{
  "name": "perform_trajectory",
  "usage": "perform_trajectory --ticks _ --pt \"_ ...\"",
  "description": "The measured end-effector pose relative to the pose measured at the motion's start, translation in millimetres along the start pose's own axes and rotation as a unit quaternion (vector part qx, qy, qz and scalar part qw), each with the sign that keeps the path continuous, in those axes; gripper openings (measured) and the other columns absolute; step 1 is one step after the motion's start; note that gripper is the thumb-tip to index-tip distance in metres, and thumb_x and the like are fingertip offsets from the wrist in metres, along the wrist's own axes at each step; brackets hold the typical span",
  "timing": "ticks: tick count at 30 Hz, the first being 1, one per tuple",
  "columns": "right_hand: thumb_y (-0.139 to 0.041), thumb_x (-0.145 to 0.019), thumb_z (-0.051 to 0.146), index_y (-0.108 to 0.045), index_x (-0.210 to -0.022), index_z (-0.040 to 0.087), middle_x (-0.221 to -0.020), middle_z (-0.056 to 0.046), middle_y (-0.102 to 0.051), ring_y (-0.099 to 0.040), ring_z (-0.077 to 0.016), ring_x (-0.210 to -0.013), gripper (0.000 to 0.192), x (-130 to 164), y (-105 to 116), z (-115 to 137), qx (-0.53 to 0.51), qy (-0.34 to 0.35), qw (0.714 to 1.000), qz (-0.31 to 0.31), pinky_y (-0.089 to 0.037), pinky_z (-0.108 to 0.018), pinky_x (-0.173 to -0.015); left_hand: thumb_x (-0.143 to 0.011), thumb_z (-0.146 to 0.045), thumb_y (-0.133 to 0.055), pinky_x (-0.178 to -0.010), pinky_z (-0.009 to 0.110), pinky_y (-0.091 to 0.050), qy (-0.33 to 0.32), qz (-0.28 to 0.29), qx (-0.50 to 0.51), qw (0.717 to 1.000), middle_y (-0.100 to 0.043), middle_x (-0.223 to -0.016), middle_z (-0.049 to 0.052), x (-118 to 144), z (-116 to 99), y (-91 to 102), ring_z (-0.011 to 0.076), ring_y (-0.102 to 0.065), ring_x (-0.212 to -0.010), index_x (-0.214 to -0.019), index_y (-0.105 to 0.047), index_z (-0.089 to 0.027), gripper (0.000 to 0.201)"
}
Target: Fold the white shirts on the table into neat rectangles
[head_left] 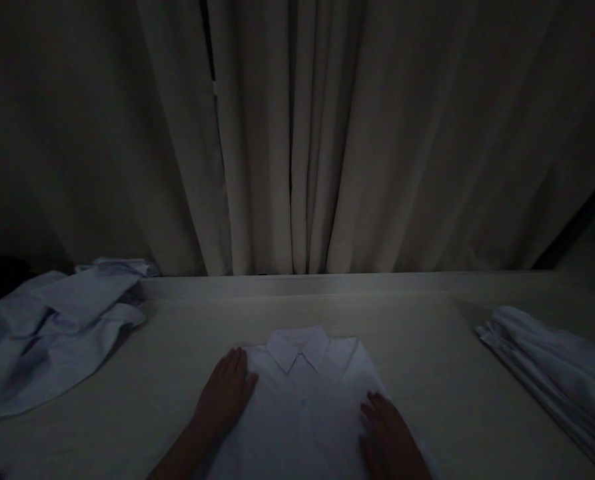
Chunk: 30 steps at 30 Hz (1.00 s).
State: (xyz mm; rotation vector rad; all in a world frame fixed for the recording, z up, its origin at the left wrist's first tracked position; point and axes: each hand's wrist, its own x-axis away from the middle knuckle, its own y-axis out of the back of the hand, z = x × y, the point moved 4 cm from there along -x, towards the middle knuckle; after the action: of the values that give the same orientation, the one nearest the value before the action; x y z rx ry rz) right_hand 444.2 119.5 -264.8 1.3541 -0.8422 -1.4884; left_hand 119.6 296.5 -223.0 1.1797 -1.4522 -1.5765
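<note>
1. A folded white shirt (307, 393) lies flat on the pale worktop (427, 360), collar pointing away from me toward the curtain (297, 147) that hangs behind the worktop's far edge.
2. My left hand (224, 397) rests palm down on the shirt's left edge, just beside the collar's left shoulder. The fingers are spread and flat, so the grip is released and nothing is grasped.
3. My right hand (390, 437) lies on the shirt's right edge, a little nearer to me than the left one. Its fingers are also laid out flat — an open, pressing grip, not a clenched one.
4. Well to the left of the shirt sits a crumpled heap of pale shirts (52, 327), loose and unfolded, reaching the worktop's left side.
5. Well to the right of the shirt lies a neat stack of folded white garments (552, 373), its layers showing along the edge that faces the shirt.
6. The light is dim — finer detail of the fabric is hard to make out.
</note>
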Motion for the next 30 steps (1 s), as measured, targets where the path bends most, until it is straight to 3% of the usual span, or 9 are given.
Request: perform_trajectory --ticks 4,8,14,17,21,26,30 --pt "-0.025 -0.091 0.049 -0.039 -0.135 0.014 -0.145 -0.011 -0.035 -0.030 -0.0250 -0.134 0.057 -88 7 9 -0.022 -0.029 0.997 0.067 -0.030 -0.042 -0.112 -0.082 -0.061 -0.029 -0.112 0.046 -0.023 0.029 0.033 -0.005 0.999 -0.034 -0.144 0.020 -3 1 -9.1 0.0308 -0.028 -0.135 -0.133 -0.039 -0.007 0.075" --pt "-0.019 -0.090 0.053 -0.034 -0.137 0.007 -0.146 -0.017 -0.031 -0.026 -0.0270 -0.136 0.067 -132 -17 -1 -0.016 -0.045 0.993 0.105 -0.022 -0.042 -0.114 -0.077 -0.069 -0.034 -0.112 0.050 -0.022 0.037 0.020 -0.002 0.999 -0.032 -0.146 0.016 -3 11 -23.0 0.0333 -0.023 -0.137 -0.135 -0.039 -0.015 0.079" --pt "-0.017 -0.087 0.062 -0.030 -0.139 0.008 -0.149 -0.017 -0.025 -0.021 -0.0272 -0.138 0.076 -133 -44 -20 -0.008 -0.060 0.992 0.110 -0.020 -0.042 -0.113 -0.075 -0.072 -0.033 -0.112 0.051 -0.019 0.028 0.026 0.018 0.999 -0.028 -0.149 0.012 -5 16 -21.2 0.0330 -0.018 -0.138 -0.137 -0.034 -0.023 0.079" --pt "-0.017 -0.086 0.063 -0.030 -0.138 0.007 -0.148 -0.019 -0.024 -0.020 -0.0297 -0.138 0.078 -136 -40 -16 0.004 -0.062 0.991 0.119 -0.018 -0.044 -0.113 -0.074 -0.072 -0.032 -0.113 0.050 -0.017 0.025 0.032 0.013 0.999 -0.027 -0.148 0.015 -9 8 -13.9 0.0339 -0.016 -0.139 -0.138 -0.033 -0.016 0.085" --pt "-0.017 -0.087 0.061 -0.029 -0.139 0.007 -0.149 -0.019 -0.023 -0.015 -0.0301 -0.139 0.075 -140 -32 -3 0.014 -0.025 0.994 0.106 -0.011 -0.046 -0.114 -0.080 -0.067 -0.024 -0.115 0.043 -0.017 -0.012 0.046 0.021 0.999 -0.024 -0.149 0.017 -8 -7 -12.6 0.0285 -0.015 -0.140 -0.138 -0.030 -0.008 0.083" --pt "-0.016 -0.087 0.062 -0.026 -0.141 0.014 -0.150 -0.014 -0.023 -0.018 -0.0264 -0.139 0.072 -136 -36 -1 -0.019 -0.008 0.989 0.144 -0.017 -0.044 -0.114 -0.076 -0.071 -0.028 -0.114 0.047 -0.018 -0.029 0.073 0.039 0.996 -0.019 -0.152 0.010 -2 -5 -22.5 0.0309 -0.011 -0.140 -0.140 -0.026 -0.024 0.080" --pt "-0.019 -0.087 0.062 -0.026 -0.141 0.015 -0.150 -0.014 -0.022 -0.017 -0.0265 -0.139 0.072 -141 -31 4 -0.025 -0.007 0.988 0.150 -0.017 -0.045 -0.114 -0.074 -0.073 -0.031 -0.114 0.051 -0.017 -0.033 0.082 0.044 0.995 -0.020 -0.151 0.011 -9 -11 -12.8 0.0335 -0.010 -0.140 -0.140 -0.026 -0.024 0.082"
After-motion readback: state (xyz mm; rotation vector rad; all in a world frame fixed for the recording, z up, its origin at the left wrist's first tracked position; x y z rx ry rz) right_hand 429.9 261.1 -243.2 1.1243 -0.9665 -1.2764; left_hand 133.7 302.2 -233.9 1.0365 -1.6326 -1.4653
